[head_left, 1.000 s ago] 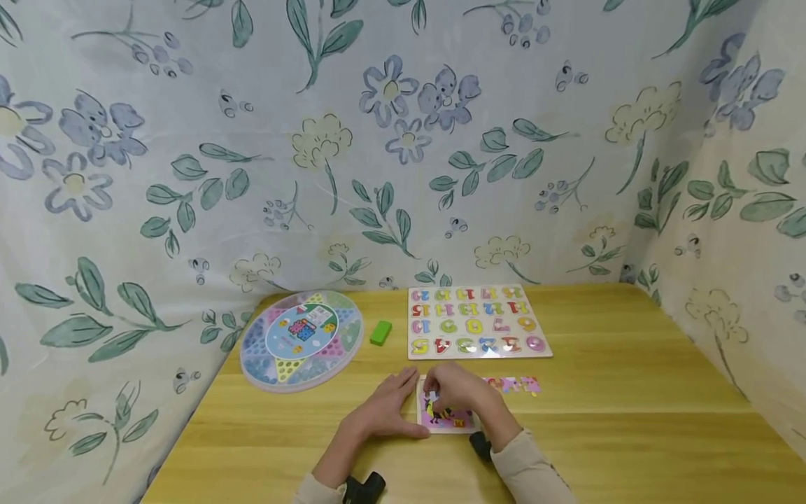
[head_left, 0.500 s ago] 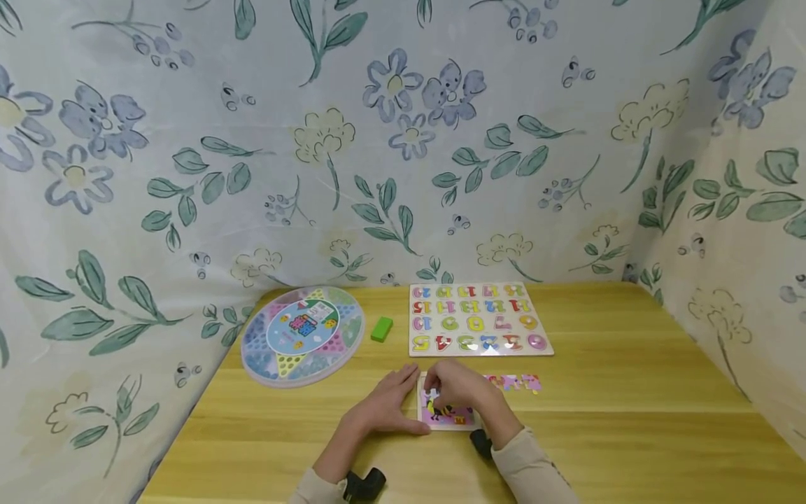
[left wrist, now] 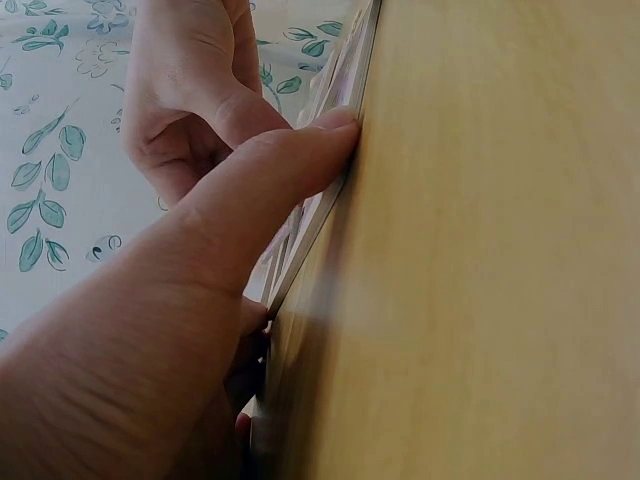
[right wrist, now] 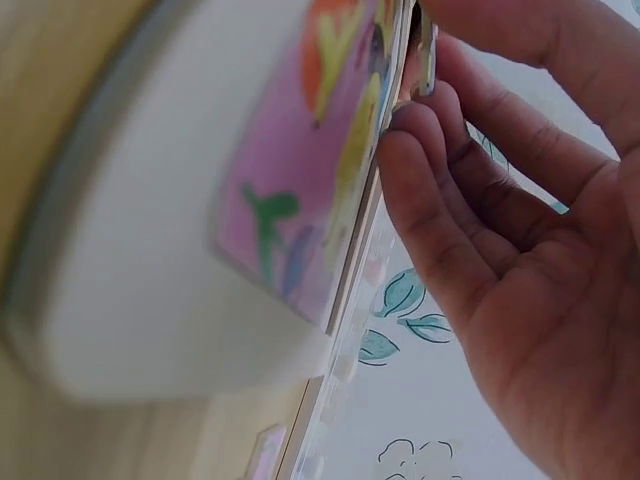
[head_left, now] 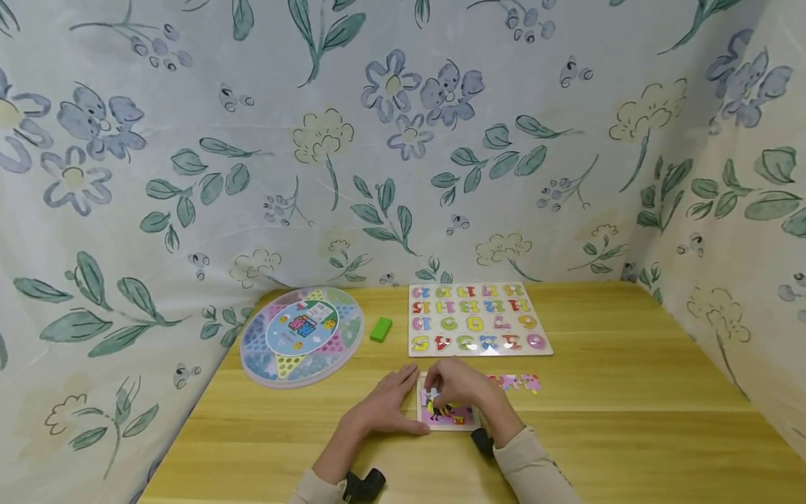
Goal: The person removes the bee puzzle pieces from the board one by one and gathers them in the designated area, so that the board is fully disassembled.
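Observation:
A small jigsaw board (head_left: 446, 418) with a bee on a pink ground lies on the table before the person. The left hand (head_left: 385, 407) spreads along its left side, fingers fairly straight, thumb on the near edge; that thumb (left wrist: 290, 165) also shows against the board's rim in the left wrist view. Over the board's upper part, the right hand (head_left: 462, 383) pinches a thin jigsaw piece (right wrist: 429, 62) between thumb and fingertips. The piece's picture cannot be made out, and the right hand hides part of the board. Loose pink jigsaw pieces (head_left: 521, 383) lie just right of the board.
Behind the hands lies a number puzzle board (head_left: 480, 320). A green block (head_left: 380, 330) and a round Chinese checkers board (head_left: 302, 337) are at the left. The wooden table (head_left: 630, 392) meets a floral cloth (head_left: 403, 175) at the back and sides.
The head view has tilted slightly. Both hands keep nearly the same place, the right one still over the bee jigsaw with only a very small shift.

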Available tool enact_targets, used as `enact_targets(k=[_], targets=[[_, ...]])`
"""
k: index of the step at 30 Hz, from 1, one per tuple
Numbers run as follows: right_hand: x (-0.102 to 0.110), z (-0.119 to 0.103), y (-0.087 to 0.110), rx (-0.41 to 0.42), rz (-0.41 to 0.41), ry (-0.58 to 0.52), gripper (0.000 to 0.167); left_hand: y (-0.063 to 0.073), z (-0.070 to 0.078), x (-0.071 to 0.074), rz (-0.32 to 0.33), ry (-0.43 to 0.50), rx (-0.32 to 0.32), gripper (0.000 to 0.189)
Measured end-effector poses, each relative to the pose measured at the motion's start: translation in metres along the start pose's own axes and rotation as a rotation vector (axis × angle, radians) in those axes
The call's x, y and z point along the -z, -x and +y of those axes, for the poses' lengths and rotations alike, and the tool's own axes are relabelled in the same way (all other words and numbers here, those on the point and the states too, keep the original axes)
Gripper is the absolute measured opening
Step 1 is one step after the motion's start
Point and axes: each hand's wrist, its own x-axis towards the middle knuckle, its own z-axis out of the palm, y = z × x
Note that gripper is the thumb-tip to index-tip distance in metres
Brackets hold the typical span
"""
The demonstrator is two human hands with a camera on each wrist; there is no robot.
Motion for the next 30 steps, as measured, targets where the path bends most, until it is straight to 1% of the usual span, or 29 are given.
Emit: enact_targets(k=[10,15,23,30], targets=[[0.004,-0.002,0.003,0.004,-0.013,-0.024,0.018,0.0,0.001,0.001,-0.003,-0.004,-0.013,0.11],[0.006,-0.001,0.006,-0.008,-0.017,-0.041,0.019,0.0,0.001,0.001,-0.014,0.004,0.007,0.11],[0.01,0.005,0.014,-0.024,-0.014,-0.067,0.021,0.0,0.001,-0.001,-0.007,0.016,0.015,0.112],[0.014,0.013,0.021,-0.026,-0.004,-0.085,0.021,0.001,0.002,0.0,-0.007,0.014,0.022,0.112]])
